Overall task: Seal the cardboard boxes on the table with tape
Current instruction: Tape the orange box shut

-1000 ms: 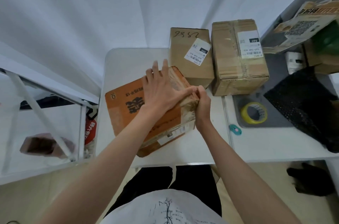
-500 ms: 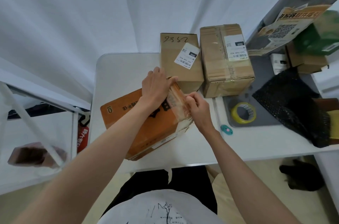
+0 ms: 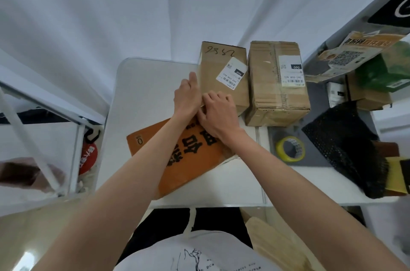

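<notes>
An orange cardboard box (image 3: 177, 159) with black lettering lies slanted on the white table (image 3: 142, 93). My left hand (image 3: 187, 95) rests on the box's far end, fingers stretched forward over the edge. Right beside it, my right hand (image 3: 218, 113) lies on the same end with its fingers curled down over the edge; what is under them is hidden. Behind stand a brown box (image 3: 224, 84) marked with handwritten digits and a taped brown box (image 3: 277, 93), each with a white label. A yellow tape roll (image 3: 290, 148) lies to the right, untouched.
The tape roll sits on a grey mat (image 3: 317, 159) on the adjoining table. A black mesh bag (image 3: 346, 144) and piled cartons and packages (image 3: 372, 75) fill the right side. A white metal frame (image 3: 44, 137) stands at the left; white curtain behind.
The orange box now lies flatter with its printed face up. Both hands have moved from its near right corner to its far end, next to the brown box.
</notes>
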The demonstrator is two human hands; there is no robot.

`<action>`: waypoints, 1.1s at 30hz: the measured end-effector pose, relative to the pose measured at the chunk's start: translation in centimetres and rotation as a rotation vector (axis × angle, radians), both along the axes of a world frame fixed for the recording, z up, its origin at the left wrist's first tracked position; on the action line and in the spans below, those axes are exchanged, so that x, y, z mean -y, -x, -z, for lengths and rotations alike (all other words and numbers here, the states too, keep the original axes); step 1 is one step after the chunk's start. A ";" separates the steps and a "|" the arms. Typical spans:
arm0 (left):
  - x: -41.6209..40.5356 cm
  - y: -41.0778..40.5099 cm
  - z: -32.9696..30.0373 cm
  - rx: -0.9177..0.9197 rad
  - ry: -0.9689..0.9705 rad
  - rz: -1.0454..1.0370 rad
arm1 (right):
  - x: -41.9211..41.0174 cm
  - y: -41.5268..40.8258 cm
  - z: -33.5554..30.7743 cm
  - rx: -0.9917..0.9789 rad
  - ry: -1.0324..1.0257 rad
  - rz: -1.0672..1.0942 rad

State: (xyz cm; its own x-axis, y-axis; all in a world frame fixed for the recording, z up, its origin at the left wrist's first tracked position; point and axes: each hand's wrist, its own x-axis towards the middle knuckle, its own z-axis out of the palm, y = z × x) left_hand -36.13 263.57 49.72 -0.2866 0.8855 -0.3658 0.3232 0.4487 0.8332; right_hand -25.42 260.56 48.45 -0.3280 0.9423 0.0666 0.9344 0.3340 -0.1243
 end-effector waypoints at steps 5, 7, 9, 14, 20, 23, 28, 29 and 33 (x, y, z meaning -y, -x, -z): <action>0.0 0.6 0.4 0.035 0.033 -0.030 | -2.6 0.9 -0.1 0.011 0.045 0.003; 0.2 0.8 -0.1 0.051 0.015 -0.039 | -3.6 1.5 -0.1 0.003 0.065 0.076; 0.5 1.5 -0.5 0.095 -0.018 -0.049 | -4.1 1.9 0.1 -0.065 0.061 0.160; 3.5 9.0 0.1 -0.205 0.052 0.063 | -4.0 -0.6 0.5 -0.511 0.274 0.474; 8.5 16.1 1.6 0.029 0.797 0.115 | -1.2 -3.5 0.8 -0.828 1.109 0.696; 9.1 15.6 1.3 0.123 0.780 0.237 | -0.3 -2.8 0.2 -0.838 1.116 0.619; 8.5 16.2 0.5 -0.079 0.564 0.298 | 0.9 -4.3 -2.0 -0.979 1.028 0.604; 8.2 16.3 0.3 -0.129 0.520 0.296 | 1.3 -4.9 -2.1 -1.031 1.029 0.590; 7.6 14.9 -0.1 -0.205 0.371 0.260 | 3.5 -4.5 -0.4 -1.017 0.987 0.555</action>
